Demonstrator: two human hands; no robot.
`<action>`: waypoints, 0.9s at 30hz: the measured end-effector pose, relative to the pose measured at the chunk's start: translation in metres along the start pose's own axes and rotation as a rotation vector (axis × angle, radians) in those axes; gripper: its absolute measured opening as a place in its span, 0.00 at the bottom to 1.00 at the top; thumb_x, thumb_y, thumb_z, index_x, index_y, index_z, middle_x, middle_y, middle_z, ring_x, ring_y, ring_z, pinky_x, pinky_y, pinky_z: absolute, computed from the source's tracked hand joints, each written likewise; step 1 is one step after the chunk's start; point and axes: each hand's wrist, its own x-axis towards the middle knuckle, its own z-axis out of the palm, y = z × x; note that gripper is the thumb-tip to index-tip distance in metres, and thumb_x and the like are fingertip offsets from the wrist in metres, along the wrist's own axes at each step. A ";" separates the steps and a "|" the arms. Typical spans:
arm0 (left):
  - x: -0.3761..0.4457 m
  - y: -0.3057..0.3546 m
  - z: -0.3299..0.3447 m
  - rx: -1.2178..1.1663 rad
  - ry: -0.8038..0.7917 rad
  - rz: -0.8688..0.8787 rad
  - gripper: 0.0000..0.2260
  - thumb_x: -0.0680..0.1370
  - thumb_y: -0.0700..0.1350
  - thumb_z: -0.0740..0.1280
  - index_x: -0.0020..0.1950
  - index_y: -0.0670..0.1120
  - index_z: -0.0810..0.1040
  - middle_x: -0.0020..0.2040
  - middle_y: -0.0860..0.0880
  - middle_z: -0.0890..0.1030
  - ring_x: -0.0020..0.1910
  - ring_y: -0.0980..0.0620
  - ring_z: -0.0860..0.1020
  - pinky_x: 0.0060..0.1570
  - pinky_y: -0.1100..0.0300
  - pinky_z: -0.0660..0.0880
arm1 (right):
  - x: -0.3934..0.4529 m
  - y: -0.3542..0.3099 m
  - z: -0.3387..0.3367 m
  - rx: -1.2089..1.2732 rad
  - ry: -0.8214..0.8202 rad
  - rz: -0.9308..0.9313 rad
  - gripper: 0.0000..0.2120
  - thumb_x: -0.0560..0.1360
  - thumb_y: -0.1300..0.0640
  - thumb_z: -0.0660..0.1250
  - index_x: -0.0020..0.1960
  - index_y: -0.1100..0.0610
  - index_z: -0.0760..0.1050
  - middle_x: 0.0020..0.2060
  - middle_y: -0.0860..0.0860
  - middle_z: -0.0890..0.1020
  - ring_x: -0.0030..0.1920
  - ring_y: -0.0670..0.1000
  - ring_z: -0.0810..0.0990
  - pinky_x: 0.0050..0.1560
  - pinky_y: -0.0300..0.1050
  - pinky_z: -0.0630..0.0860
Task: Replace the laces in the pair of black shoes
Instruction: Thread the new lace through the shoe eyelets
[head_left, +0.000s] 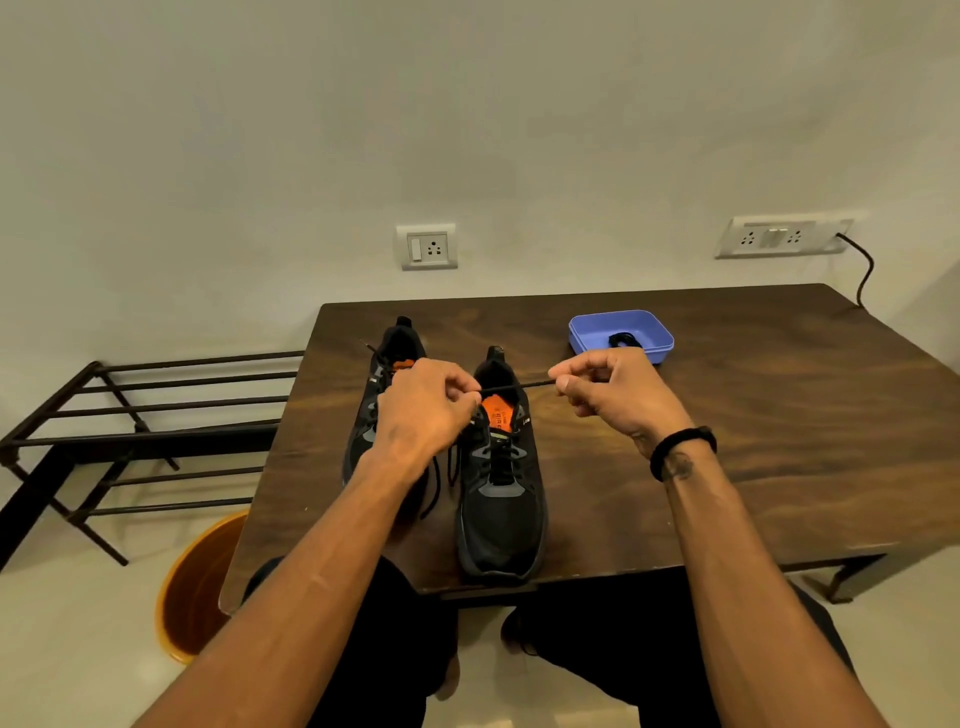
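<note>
Two black shoes with orange insoles stand side by side on the wooden table (727, 467), toes toward me. The right shoe (501, 499) is in full view; the left shoe (384, 374) is mostly behind my left hand. A black lace (511, 387) is stretched level above the right shoe's opening. My left hand (423, 410) pinches its left end, and my right hand (618, 395) pinches its right end. Loose lace ends hang between the two shoes.
A blue plastic tray (587, 335) with a coiled black lace (626, 340) in it sits on the table behind my right hand. A dark metal rack (135, 431) stands to the left, an orange bucket (197, 587) below it. Wall sockets and a cable are behind.
</note>
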 end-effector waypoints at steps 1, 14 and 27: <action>-0.001 -0.002 -0.001 0.008 -0.038 0.006 0.05 0.76 0.51 0.76 0.51 0.57 0.85 0.42 0.60 0.84 0.45 0.63 0.81 0.57 0.53 0.81 | 0.000 0.000 0.002 -0.026 -0.029 -0.008 0.07 0.80 0.66 0.70 0.53 0.58 0.85 0.44 0.55 0.87 0.40 0.47 0.81 0.42 0.37 0.82; 0.002 0.004 0.007 -0.094 -0.143 0.200 0.07 0.79 0.45 0.73 0.55 0.52 0.87 0.44 0.57 0.85 0.39 0.63 0.81 0.40 0.75 0.72 | 0.001 -0.001 0.026 -0.047 -0.098 -0.027 0.04 0.78 0.60 0.74 0.51 0.60 0.83 0.40 0.53 0.88 0.36 0.45 0.84 0.41 0.37 0.81; 0.011 -0.006 0.022 0.001 -0.130 0.126 0.04 0.80 0.43 0.69 0.47 0.49 0.83 0.42 0.53 0.83 0.42 0.57 0.80 0.48 0.59 0.78 | 0.010 0.013 0.044 -0.375 -0.155 -0.091 0.15 0.80 0.64 0.66 0.63 0.50 0.79 0.41 0.47 0.86 0.42 0.44 0.84 0.48 0.40 0.79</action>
